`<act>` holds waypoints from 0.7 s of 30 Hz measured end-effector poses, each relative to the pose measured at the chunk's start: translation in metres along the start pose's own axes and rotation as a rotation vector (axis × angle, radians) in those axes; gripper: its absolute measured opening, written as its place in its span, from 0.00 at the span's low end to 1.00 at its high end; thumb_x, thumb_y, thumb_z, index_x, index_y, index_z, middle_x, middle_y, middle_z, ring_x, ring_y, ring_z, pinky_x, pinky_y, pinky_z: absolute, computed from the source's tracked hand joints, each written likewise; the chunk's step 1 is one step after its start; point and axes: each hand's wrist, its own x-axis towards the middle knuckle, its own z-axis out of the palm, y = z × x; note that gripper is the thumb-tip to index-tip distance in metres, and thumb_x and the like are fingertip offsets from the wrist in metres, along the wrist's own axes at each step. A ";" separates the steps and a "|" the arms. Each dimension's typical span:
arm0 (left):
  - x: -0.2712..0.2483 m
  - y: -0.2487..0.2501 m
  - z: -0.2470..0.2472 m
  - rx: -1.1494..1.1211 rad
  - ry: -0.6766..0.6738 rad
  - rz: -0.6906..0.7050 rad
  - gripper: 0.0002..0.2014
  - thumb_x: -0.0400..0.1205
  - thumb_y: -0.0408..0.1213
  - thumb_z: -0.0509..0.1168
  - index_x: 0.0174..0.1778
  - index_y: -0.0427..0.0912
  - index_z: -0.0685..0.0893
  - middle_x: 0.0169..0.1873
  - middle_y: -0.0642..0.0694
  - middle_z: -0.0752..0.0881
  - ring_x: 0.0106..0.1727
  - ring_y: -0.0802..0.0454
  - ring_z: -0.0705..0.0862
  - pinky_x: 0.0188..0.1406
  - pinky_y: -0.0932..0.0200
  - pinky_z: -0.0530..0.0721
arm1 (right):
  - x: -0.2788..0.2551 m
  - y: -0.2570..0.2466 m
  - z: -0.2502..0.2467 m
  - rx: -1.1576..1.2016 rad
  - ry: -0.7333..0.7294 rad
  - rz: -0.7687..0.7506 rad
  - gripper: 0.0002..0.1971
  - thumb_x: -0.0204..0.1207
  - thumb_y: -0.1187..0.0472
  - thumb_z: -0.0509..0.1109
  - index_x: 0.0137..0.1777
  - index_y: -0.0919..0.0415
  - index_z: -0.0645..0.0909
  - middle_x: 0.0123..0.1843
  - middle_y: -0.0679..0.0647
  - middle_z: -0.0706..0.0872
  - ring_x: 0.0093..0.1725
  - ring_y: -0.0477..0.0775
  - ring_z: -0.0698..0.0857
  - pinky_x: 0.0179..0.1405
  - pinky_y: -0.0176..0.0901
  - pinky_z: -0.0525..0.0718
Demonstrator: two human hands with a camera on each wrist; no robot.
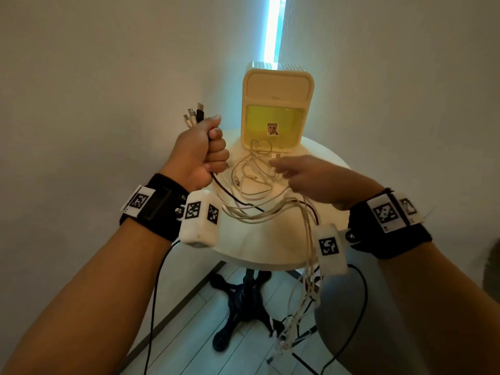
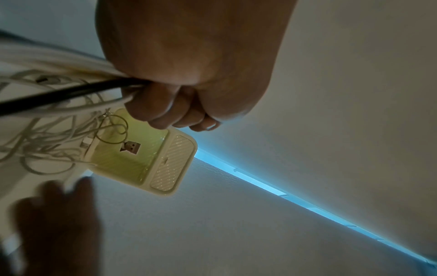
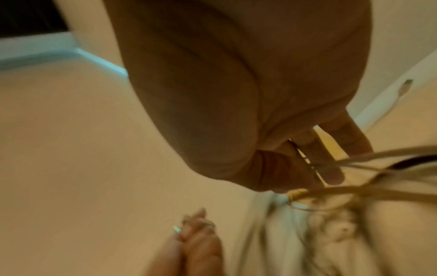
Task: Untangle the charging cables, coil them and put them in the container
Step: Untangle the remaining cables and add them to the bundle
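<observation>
Roughly early stage: nothing coiled, nothing stowed. Nearest, white cable loops [image 1: 303, 269] are draped over the table edge [image 1: 270, 262] and hang toward the floor. The right hand [image 1: 311, 180] is reaching into the loose tangle [image 1: 251, 169] on the tabletop; fingers extended, no clear grasp seen. The left hand [image 1: 201, 155] is fisted around a bundle of cables, plug ends [image 1: 194, 116] sticking up. Farthest, the cream container [image 1: 277, 109] stands open; one loop rests against its front, the rest lie outside. Separating, coiling and stowing remain.
</observation>
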 end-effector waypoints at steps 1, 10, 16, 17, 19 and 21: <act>0.002 0.000 0.000 -0.016 0.006 -0.004 0.25 0.94 0.47 0.58 0.28 0.51 0.65 0.18 0.54 0.57 0.17 0.58 0.54 0.10 0.65 0.55 | 0.000 -0.006 -0.006 0.124 0.020 -0.026 0.30 0.84 0.76 0.61 0.84 0.56 0.75 0.76 0.56 0.83 0.70 0.52 0.82 0.59 0.32 0.81; 0.007 -0.007 0.020 -0.185 0.002 0.033 0.26 0.92 0.45 0.62 0.27 0.50 0.64 0.18 0.54 0.59 0.16 0.57 0.57 0.09 0.62 0.56 | 0.018 -0.057 0.049 0.721 -0.150 -0.073 0.18 0.94 0.48 0.58 0.63 0.64 0.80 0.45 0.59 0.89 0.43 0.57 0.89 0.51 0.58 0.91; 0.008 -0.015 0.005 -0.277 -0.106 -0.026 0.25 0.93 0.46 0.61 0.28 0.50 0.64 0.17 0.53 0.58 0.15 0.57 0.56 0.09 0.64 0.58 | 0.019 -0.046 0.070 0.655 -0.068 -0.073 0.22 0.92 0.40 0.58 0.54 0.61 0.78 0.33 0.54 0.75 0.27 0.48 0.71 0.24 0.43 0.74; 0.007 -0.018 0.003 -0.289 -0.125 -0.033 0.25 0.93 0.45 0.61 0.28 0.49 0.65 0.17 0.53 0.59 0.15 0.57 0.57 0.10 0.63 0.58 | 0.019 -0.045 0.073 0.645 -0.055 -0.079 0.22 0.92 0.40 0.58 0.52 0.60 0.78 0.33 0.53 0.74 0.26 0.47 0.69 0.23 0.41 0.70; 0.005 -0.023 -0.002 -0.316 -0.148 -0.050 0.25 0.93 0.45 0.61 0.28 0.48 0.67 0.17 0.52 0.59 0.15 0.57 0.57 0.11 0.62 0.57 | 0.017 -0.042 0.077 0.616 -0.038 -0.098 0.22 0.92 0.41 0.59 0.50 0.60 0.79 0.33 0.53 0.73 0.25 0.45 0.67 0.21 0.39 0.67; 0.003 -0.027 -0.006 -0.332 -0.165 -0.065 0.25 0.93 0.45 0.62 0.28 0.48 0.68 0.17 0.52 0.60 0.16 0.56 0.58 0.12 0.62 0.59 | 0.017 -0.038 0.080 0.604 -0.017 -0.110 0.24 0.92 0.41 0.59 0.50 0.62 0.81 0.30 0.51 0.73 0.24 0.44 0.66 0.20 0.38 0.65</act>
